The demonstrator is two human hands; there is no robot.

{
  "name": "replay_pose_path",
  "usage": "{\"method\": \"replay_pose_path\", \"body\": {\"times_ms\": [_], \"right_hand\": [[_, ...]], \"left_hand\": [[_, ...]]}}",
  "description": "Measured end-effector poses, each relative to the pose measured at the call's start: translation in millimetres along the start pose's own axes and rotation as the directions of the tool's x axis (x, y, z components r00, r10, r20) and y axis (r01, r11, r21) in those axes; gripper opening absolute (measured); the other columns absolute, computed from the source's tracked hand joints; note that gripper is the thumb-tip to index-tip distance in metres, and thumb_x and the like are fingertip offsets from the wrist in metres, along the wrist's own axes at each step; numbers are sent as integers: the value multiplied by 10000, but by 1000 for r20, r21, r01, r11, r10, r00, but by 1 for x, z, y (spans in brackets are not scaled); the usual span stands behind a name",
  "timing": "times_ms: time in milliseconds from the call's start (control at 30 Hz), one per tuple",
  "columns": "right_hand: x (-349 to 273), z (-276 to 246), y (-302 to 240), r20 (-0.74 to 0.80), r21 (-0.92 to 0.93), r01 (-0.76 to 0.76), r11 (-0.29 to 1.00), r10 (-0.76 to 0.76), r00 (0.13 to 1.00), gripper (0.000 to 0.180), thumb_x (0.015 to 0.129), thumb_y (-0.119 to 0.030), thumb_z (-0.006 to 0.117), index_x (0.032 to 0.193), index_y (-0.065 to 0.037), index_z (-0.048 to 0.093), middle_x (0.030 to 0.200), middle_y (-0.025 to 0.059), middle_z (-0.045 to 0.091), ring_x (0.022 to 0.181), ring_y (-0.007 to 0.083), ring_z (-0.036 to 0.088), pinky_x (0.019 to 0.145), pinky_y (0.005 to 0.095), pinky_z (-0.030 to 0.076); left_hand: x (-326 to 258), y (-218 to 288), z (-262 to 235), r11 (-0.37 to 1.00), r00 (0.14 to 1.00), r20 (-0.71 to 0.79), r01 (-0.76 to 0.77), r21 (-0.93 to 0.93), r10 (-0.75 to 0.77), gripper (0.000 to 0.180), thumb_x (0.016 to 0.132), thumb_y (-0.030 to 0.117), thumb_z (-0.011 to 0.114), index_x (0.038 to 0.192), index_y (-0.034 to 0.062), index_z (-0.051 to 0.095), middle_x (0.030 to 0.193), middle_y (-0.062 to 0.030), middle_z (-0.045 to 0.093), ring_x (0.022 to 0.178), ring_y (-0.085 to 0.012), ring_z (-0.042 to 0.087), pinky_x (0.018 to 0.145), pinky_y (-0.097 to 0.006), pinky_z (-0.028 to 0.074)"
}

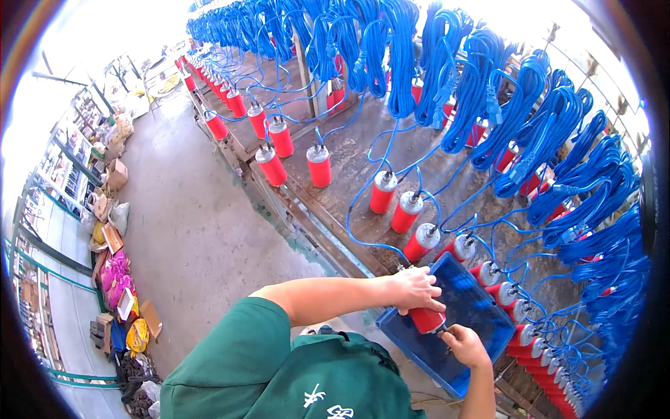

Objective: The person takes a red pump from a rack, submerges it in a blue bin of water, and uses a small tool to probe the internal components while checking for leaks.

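Observation:
My left hand (414,288) is wrapped around a red cylinder (427,320) with a metal end, which looks like a small motor or pump body. A blue cable runs from its upper end. Held tilted, the cylinder is over a blue plastic tray (483,307). At its lower end my right hand (466,346) is closed in a pinch on a small dark part, too small to name. The fingers of that hand touch or nearly touch the cylinder's end.
Several similar red cylinders (383,192) with grey tops stand on the worn bench (349,157), each wired to a cable. Coiled blue cables (401,56) hang in a long row behind them. Left of the bench runs a concrete floor (188,202), with bags and cartons (117,174) along the wall.

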State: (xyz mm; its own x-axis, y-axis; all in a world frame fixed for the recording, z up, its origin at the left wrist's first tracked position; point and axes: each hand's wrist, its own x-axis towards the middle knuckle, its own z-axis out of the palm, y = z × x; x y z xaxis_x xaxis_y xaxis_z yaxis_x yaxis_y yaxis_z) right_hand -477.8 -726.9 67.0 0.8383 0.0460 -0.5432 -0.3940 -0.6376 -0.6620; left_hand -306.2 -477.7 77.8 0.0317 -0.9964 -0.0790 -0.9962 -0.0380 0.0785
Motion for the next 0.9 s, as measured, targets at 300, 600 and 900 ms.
{"method": "replay_pose_path", "body": {"times_ms": [300, 600, 900], "right_hand": [[-4, 8, -4, -94, 173, 10, 985, 6, 996, 268, 962, -247, 751, 1027, 12, 724, 842, 64, 700, 700, 132, 651, 658, 303, 538], [-10, 9, -17, -204, -74, 52, 996, -66, 977, 283, 870, -189, 794, 917, 20, 609, 777, 186, 684, 679, 296, 656, 667, 434, 528], [-5, 6, -12, -78, -48, 84, 995, -87, 993, 233, 997, -213, 658, 1044, 15, 643, 930, 211, 705, 878, 395, 676, 806, 449, 535]], "left_hand": [[2, -1, 0, 1000, 1000, 13, -2, 0, 2, 965, 690, 399, 927, 1535, 380, 461, 1224, 9, 602, 1189, -229, 595, 955, -440, 458], [2, -1, -6, 999, 999, -11, -30, 19, 30, 989, 651, 400, 935, 1525, 371, 472, 1198, 15, 619, 1169, -224, 611, 944, -431, 470], [2, -7, -5, 1000, 1000, -24, -6, -30, 5, 995, 632, 377, 936, 1524, 354, 495, 1129, 24, 633, 1082, -212, 622, 931, -405, 474]]}}
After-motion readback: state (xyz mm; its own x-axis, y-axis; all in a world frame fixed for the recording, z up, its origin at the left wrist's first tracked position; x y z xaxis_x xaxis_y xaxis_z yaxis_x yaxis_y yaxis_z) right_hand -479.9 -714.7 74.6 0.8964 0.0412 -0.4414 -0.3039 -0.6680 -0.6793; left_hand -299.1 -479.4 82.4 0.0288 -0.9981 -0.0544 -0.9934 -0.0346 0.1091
